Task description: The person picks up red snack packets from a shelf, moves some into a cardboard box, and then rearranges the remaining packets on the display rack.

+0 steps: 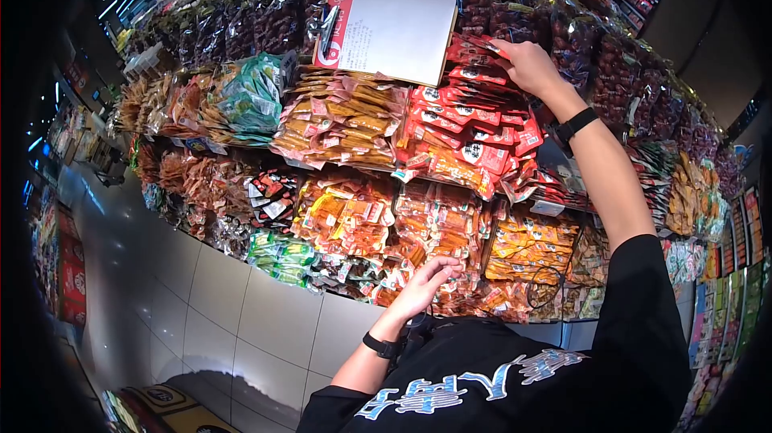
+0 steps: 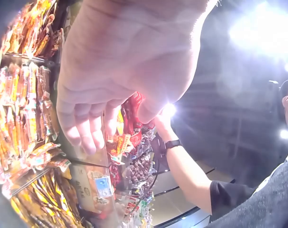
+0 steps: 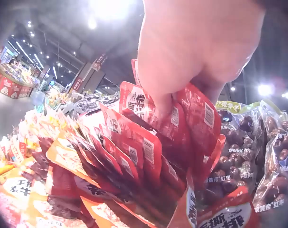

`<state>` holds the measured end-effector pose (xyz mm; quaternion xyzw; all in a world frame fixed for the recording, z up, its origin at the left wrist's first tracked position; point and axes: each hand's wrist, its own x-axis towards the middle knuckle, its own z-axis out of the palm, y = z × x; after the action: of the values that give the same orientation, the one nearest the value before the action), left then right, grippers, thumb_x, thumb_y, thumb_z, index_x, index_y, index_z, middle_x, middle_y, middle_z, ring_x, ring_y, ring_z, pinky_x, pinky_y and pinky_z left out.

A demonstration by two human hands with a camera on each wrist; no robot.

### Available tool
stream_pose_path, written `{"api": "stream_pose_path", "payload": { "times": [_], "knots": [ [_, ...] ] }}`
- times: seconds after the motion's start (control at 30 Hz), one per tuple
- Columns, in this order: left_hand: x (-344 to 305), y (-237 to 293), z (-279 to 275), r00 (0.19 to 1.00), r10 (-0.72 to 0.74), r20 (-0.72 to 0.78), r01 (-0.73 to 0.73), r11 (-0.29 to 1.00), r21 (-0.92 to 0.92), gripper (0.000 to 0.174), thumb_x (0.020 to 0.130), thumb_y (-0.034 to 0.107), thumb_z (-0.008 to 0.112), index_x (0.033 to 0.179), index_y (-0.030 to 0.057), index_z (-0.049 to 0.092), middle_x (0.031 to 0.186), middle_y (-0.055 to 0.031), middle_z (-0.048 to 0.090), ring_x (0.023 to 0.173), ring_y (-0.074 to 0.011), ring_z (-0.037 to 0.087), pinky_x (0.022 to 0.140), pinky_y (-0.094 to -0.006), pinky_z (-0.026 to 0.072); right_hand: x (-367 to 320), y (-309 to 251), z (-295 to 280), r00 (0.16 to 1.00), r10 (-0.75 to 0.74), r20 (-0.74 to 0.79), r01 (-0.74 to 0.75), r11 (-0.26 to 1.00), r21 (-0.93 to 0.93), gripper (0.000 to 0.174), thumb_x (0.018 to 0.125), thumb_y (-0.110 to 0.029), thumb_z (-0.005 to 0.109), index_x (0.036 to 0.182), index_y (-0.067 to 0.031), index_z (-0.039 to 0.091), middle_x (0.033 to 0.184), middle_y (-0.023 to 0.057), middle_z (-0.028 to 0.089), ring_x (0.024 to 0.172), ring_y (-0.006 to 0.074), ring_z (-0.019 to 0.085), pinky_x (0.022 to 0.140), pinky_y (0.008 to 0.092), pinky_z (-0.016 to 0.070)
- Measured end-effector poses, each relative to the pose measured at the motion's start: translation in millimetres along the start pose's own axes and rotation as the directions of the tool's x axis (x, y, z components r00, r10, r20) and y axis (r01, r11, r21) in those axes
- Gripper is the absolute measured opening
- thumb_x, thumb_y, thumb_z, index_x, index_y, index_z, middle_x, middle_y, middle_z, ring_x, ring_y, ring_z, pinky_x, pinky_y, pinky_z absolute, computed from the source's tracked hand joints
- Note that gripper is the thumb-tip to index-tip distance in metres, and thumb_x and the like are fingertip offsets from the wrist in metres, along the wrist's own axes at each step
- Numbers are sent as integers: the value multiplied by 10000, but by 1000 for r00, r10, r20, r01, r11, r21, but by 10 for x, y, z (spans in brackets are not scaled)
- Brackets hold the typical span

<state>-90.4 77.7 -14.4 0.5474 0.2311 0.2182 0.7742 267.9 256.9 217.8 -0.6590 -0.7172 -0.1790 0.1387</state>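
In the head view, my right hand (image 1: 527, 67) reaches to the back of a pile of red snack packets (image 1: 466, 115). Its fingers pinch a red packet (image 3: 196, 111) at the pile's back end, as the right wrist view shows; other packets partly hide the fingertips. My left hand (image 1: 430, 284) hovers low in front of my body, over orange snack packets (image 1: 438, 220) on the lower tier. Nothing is in that hand, and its fingers (image 2: 94, 126) hang loosely in the left wrist view.
A clipboard with a white sheet (image 1: 394, 31) lies across the upper tier, left of the red packets. Bags of dark red dates (image 3: 236, 152) stand behind. Yellow-brown packets (image 1: 342, 119) fill the section beside the red ones. Tiled floor (image 1: 265, 312) shows at left.
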Motion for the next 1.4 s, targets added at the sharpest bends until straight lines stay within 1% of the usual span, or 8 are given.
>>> {"api": "stream_pose_path", "payload": {
  "times": [0.3,0.6,0.8,0.97,1.07,1.13,1.27,1.4],
  "knots": [
    [90,-31,118,999,-39,28,39,999,2,325,1057,207,485,1286,-14,550,1248,-111,645,1182,-191,614,1048,-328,448,-280,223,-68,959,-62,-278,132,962,240,438,852,-178,686,1275,-84,621,946,246,678,883,429,654,752,483,526],
    [160,-72,236,998,-52,38,49,996,72,321,1061,202,484,1290,-15,542,1252,-109,638,1187,-188,606,1051,-317,444,-701,306,-285,912,283,-297,-81,834,545,408,810,-159,699,1197,-35,663,778,209,679,663,261,673,659,357,500],
    [169,38,356,999,-4,48,3,1000,24,321,1059,171,476,1314,-20,519,1258,-116,632,1193,-189,595,1031,-331,454,-1272,32,-655,917,398,21,-28,12,1000,265,925,-49,684,1182,-2,639,1095,65,706,934,109,676,812,305,569],
    [330,247,559,990,130,59,-127,990,-55,466,1008,137,577,1425,7,415,1389,-126,544,1291,-203,508,1097,-362,402,-2078,-327,-703,892,352,284,-156,-351,923,353,912,-11,672,1255,-18,588,1183,76,683,1044,167,672,939,366,556],
    [549,355,846,948,310,79,-289,936,-201,829,902,370,727,1512,23,287,1492,-126,439,1374,-241,434,1155,-411,339,-2535,-547,-583,857,264,443,-288,-468,836,399,902,-10,683,1285,-23,570,1222,70,666,1099,169,648,963,363,529],
    [655,468,1097,955,290,63,-238,876,-420,1001,817,495,777,1533,36,248,1507,-124,418,1400,-261,407,1162,-428,330,-2787,-651,-486,843,230,487,-338,-478,811,421,895,-9,693,1295,-23,563,1214,71,668,1098,165,646,972,355,515],
    [796,263,1278,990,-34,134,116,732,-671,704,903,419,704,1414,9,446,1366,-139,570,1268,-258,554,1092,-447,442,-3214,-674,-225,889,228,397,-322,-306,896,498,900,-3,685,1358,-7,489,1271,56,615,1151,127,583,1008,331,474],
    [975,175,1722,993,-108,55,113,669,-734,448,1000,301,582,1343,21,520,1317,-136,610,1210,-253,603,1068,-440,479,-3571,-538,-71,887,408,217,-259,48,965,629,898,-89,700,1424,1,368,1319,129,573,1205,188,556,1037,365,438]
  ]
}}
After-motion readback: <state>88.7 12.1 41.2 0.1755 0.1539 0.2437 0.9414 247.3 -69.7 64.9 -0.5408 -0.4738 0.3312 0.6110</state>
